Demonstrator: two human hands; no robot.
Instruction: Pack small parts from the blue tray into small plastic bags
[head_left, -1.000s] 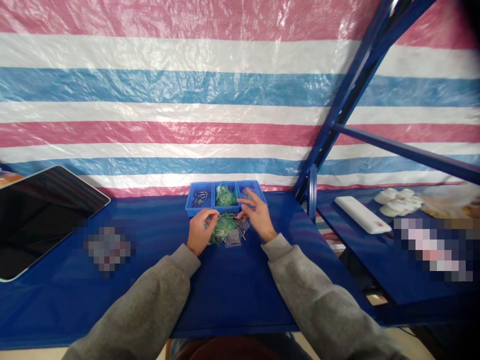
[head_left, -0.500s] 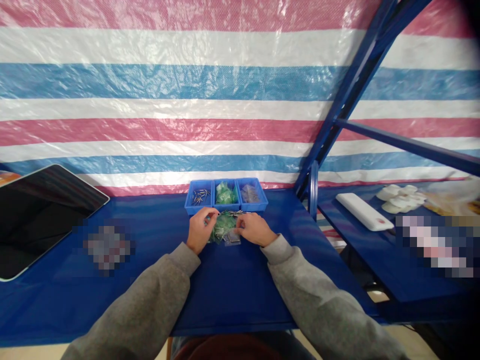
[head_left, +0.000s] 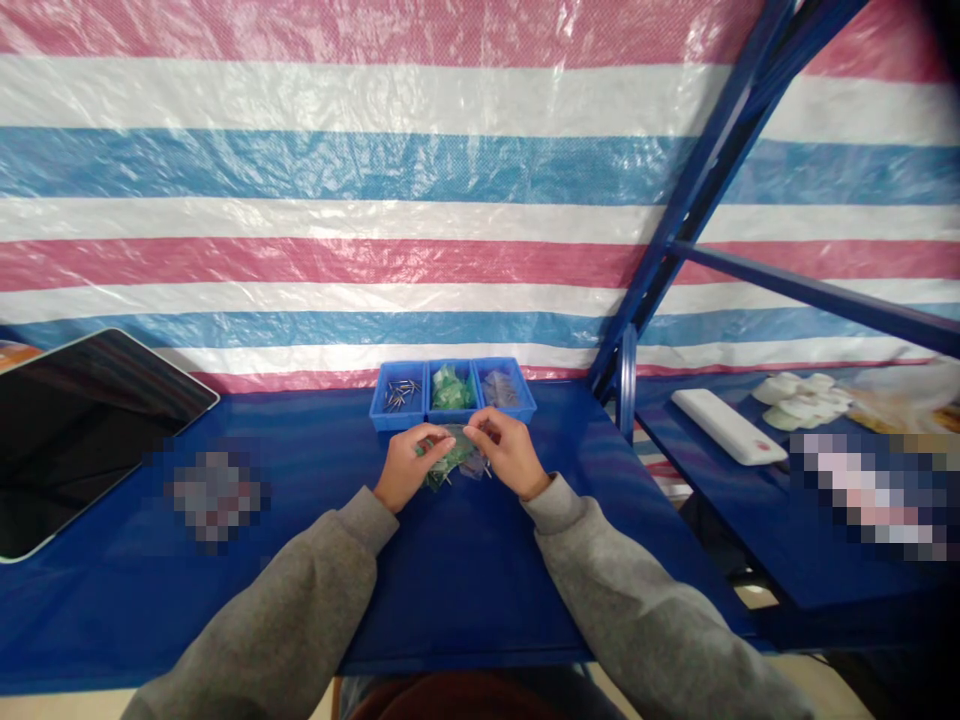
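Observation:
My left hand and my right hand are close together over a small pile on the blue table. Both have thumb and fingers pinched on a thin clear plastic bag stretched between them. Below it lie green plastic packets, with a few thin metal pieces poking out. Just behind my hands stand three joined blue bins: the left bin holds loose metal pins, the middle bin green packets, and the right bin clear packets.
A black tablet-like screen lies at the left, beside a blurred-out item. Blue metal framing rises on the right. On the right table are a white box-shaped device, white bundled pieces and a plastic bag.
My hands have come closer together, the right one moving slightly left and up. A clear bag now shows between their fingertips, covering part of the pile.

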